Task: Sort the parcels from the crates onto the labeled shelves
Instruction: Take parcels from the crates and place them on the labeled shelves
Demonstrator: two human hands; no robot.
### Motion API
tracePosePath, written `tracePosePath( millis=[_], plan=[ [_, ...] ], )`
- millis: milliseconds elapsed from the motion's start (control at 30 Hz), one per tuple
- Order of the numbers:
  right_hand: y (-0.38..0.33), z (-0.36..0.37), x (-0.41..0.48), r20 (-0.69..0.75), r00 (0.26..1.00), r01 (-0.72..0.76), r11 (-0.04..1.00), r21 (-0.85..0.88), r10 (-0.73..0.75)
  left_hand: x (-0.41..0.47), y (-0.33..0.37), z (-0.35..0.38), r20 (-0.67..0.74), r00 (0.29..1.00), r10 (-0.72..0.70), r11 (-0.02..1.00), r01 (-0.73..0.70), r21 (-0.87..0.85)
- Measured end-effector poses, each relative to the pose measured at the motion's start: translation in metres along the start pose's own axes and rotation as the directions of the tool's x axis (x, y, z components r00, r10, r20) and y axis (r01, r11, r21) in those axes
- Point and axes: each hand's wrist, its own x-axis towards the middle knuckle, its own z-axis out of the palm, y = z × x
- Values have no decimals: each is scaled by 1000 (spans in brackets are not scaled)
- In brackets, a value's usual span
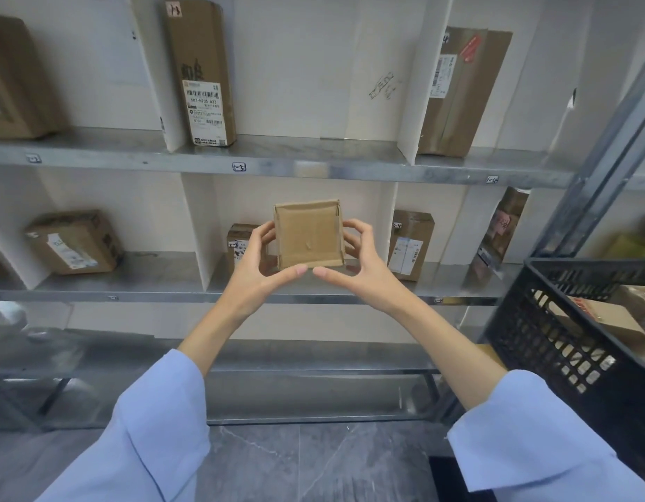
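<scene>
Two hands hold one small box at the centre of view, in front of the middle shelf. The left hand clasps its left side and the right hand its right, fingers closed around the edges, thumbs meeting beneath it, both arms stretched forward in blue sleeves. Eight parcels stand on the shelves: three on the upper shelf, five on the middle. One black crate sits at four o'clock.

We count seven cardboard parcels on the shelves, one small parcel held up, one black crate, and two metal shelves carrying them.
</scene>
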Motion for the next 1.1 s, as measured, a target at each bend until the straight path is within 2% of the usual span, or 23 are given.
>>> tracePosePath(
  millis=[200,333,533,833,1100],
  plan=[
    [-3,3,-3,-5,1000,-1,1000,18,1,0,-2,-4,2,1000,19,1000,-19,-6],
    [-3,5,-7,13,1000,1,1000,-31,0,-2,-2,-4,28,999,45,999,-45,5],
    [-2,4,-8,-2,999,42,998,-49,-42,-6,2,-5,33,995,94,994,-92,-64],
    [-4,0,-18,-17,1000,9,998,-59,-10,-14,3,0,50,998,41,994,-36,-100],
    [-7,-2,-24,-28,999,30,998,-54,-32,-15,1,5,21,998,67,992,-64,-108]
  ],
)
